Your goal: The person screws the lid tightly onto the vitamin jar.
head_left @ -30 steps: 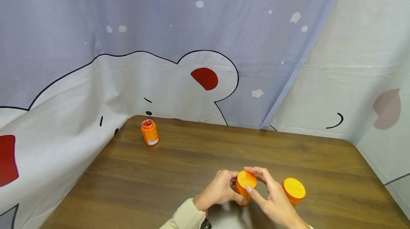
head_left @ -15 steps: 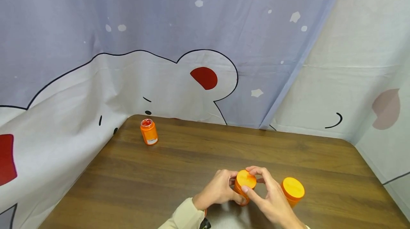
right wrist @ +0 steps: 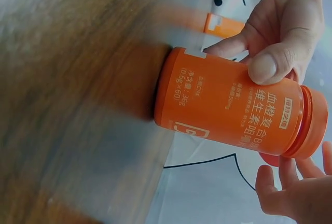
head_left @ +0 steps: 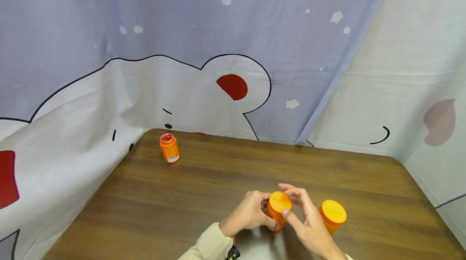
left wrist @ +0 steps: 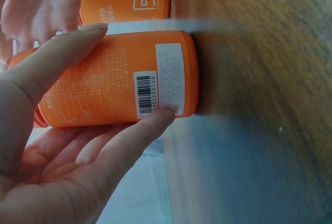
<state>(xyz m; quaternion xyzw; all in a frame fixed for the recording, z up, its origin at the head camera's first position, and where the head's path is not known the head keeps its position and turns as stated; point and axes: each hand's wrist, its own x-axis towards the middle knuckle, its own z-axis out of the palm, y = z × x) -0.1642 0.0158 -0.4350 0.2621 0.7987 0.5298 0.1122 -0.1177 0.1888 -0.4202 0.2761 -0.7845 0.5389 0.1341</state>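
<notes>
An orange plastic bottle (right wrist: 218,99) with printed labels stands upright on the wooden table. My left hand (head_left: 248,212) grips its body from the left, thumb on the near side and fingers round the far side. The round orange lid (head_left: 280,201) sits on top. At its right side is my right hand (head_left: 308,225), with the thumb touching the lid's near edge. Its index finger is lifted just beyond the lid's far edge, and the fingers are loosely spread. Beside the right hand stands another lidded orange bottle (head_left: 333,215), partly hidden by it.
At the back left of the table (head_left: 218,171) stands an orange bottle (head_left: 170,149) without a lid, with red showing at its mouth. A printed curtain (head_left: 204,102) hangs behind and along the sides of the table.
My right thumb shifts left along the lid, then back right. The right index finger, earlier on the lid's far edge, is now off it. The left hand keeps its grip on the bottle.
</notes>
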